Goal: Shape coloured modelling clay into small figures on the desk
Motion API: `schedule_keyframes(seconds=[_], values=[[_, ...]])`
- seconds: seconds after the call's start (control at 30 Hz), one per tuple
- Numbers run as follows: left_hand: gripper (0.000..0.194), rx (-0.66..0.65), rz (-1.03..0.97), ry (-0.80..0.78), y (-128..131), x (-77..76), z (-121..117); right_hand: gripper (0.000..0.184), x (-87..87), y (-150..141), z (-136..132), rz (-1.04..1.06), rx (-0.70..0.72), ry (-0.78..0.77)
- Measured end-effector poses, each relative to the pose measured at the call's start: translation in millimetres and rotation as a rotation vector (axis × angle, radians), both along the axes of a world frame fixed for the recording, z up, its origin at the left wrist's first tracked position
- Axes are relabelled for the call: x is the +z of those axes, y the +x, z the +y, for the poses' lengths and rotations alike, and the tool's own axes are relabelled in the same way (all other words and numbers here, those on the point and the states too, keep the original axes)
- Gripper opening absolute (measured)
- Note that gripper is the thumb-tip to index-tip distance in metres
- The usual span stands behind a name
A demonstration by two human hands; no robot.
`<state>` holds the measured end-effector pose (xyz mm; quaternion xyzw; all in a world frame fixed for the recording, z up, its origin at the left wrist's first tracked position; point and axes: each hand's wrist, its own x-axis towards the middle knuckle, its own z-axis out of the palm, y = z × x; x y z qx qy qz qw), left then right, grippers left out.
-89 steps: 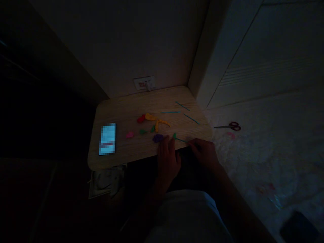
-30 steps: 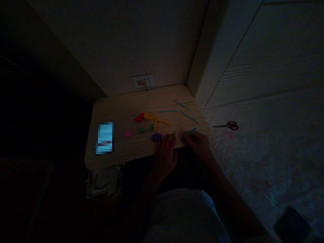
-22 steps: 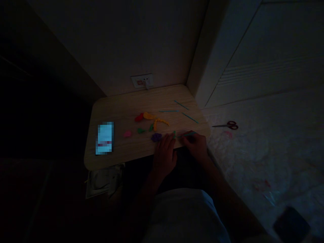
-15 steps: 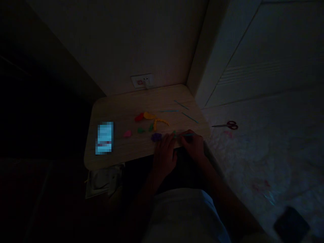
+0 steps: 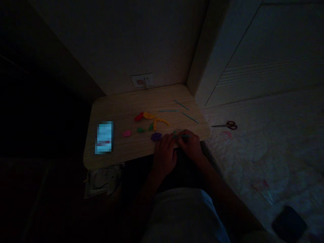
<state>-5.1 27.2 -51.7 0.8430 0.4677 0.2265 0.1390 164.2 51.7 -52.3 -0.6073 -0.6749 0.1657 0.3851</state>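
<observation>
My right hand (image 5: pixel 191 147) pinches a thin blue-green stick (image 5: pixel 186 136) near the front edge of the small wooden table. The stick points left toward a small green clay piece (image 5: pixel 174 134) by my left fingertips. My left hand (image 5: pixel 165 153) lies palm down at the edge, fingers stretched out; whether its fingertips press on the green piece I cannot tell in the dim light. Just left of them is a bumpy purple clay cluster (image 5: pixel 156 136). Beyond it lie a curved orange clay banana shape (image 5: pixel 161 120) and a green lump (image 5: pixel 140 130).
Three loose sticks (image 5: pixel 168 110) lie at the table's back right. Red clay (image 5: pixel 139 116), pink clay (image 5: pixel 127 133) and a lit, blurred phone-like screen (image 5: pixel 104 137) are on the left. Scissors (image 5: pixel 224 125) rest on the pale quilted surface at right. A wall socket (image 5: pixel 142 80) is behind.
My right hand has shifted slightly left with the stick, closer to the green piece. My left hand has stayed almost in place.
</observation>
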Motion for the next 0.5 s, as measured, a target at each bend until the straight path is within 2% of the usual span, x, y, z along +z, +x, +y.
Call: schedule_keyframes(seconds=[0.2,0.5], values=[[0.061,-0.007,-0.004,0.011,-0.6,-1.6,0.0,0.010,-1.8,1.8,-5.2,-0.048,-0.007,0.023],[0.059,-0.012,0.000,0.009,-1.7,-2.1,-0.7,0.008,1.0,2.2,-9.3,-0.010,-0.040,-0.005]])
